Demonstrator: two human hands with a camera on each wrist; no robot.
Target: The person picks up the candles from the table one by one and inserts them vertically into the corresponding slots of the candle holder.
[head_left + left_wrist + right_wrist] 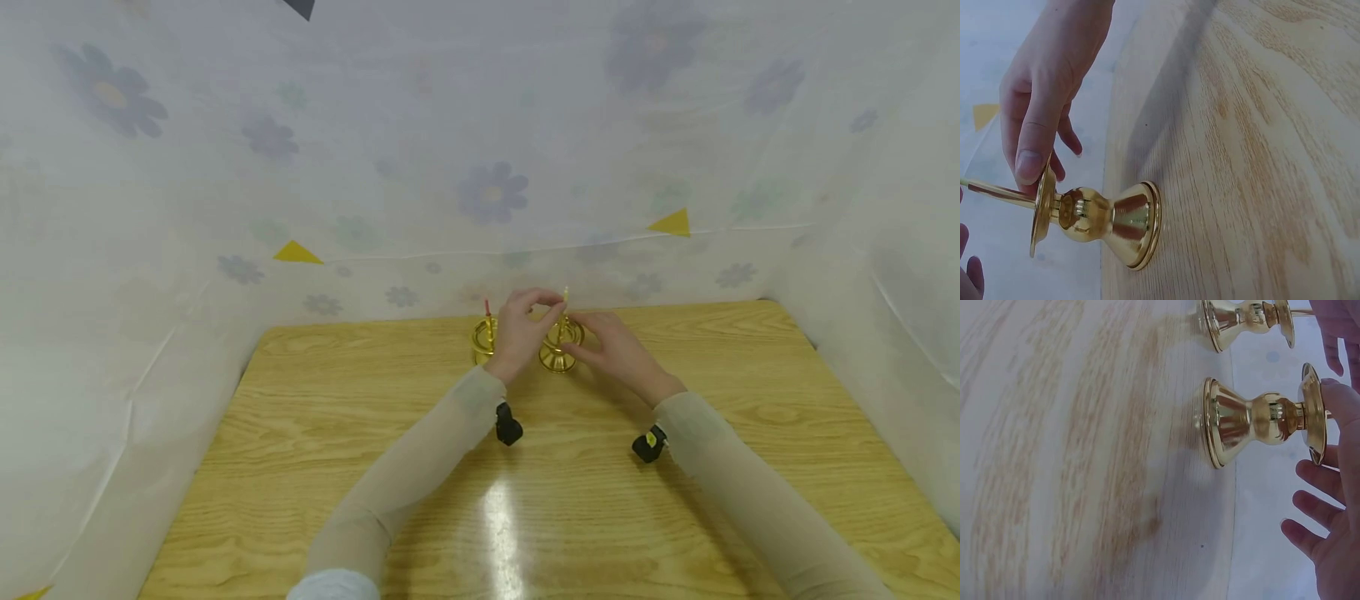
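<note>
Head view: two brass candle holders stand near the far edge of the wood surface [375,417], backed by floral sheeting [487,192]. The left hand [517,329] curls its fingers over the top of the right-hand holder [558,348] and pinches the thin yellow candle [566,298] rising from it; the right hand [618,350] reaches in from the other side, fingertips at the holder's cup. The second holder [483,337], w/ a red-tipped candle [487,310], stands just beside, behind the left hand.

Left wrist view: right hand [1047,87], thumb pad pressed on the drip-pan rim, other fingers loose behind it; holder base flat on the surface.

Right wrist view: right thumb on the pan's edge, remaining fingers [1319,506] spread, relaxed, clear of the stem; not gripping. Second holder [1244,319] close by, apart.
</note>
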